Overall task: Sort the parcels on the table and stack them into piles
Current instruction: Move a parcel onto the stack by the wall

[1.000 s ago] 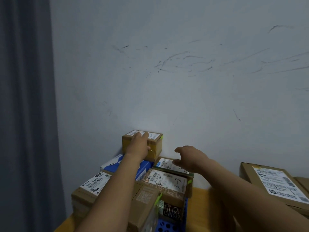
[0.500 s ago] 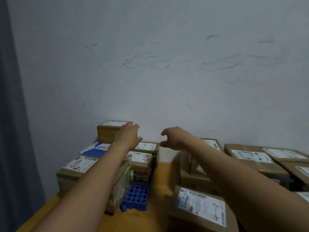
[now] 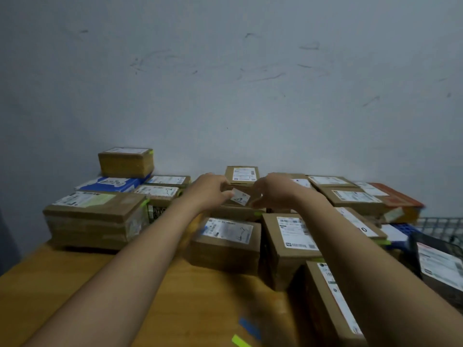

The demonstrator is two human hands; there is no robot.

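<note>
Cardboard parcels with white labels cover the wooden table. My left hand and my right hand reach to the middle of the heap, one on each side of a small tilted parcel. The left fingertips touch its label edge. The right fingers hang loosely curled at its right edge, and whether they touch it is not plain. A sorted pile stands at the left: a small brown box on a blue and white parcel, with a large brown box in front.
Unsorted boxes fill the centre and right, and one box stands against the wall behind my hands. An orange parcel, a blue crate and a wire basket lie at the right. Tape scraps lie on the near tabletop.
My view swung right from the left pile. Both hands left that pile and moved right and down to the small parcel in the middle.
</note>
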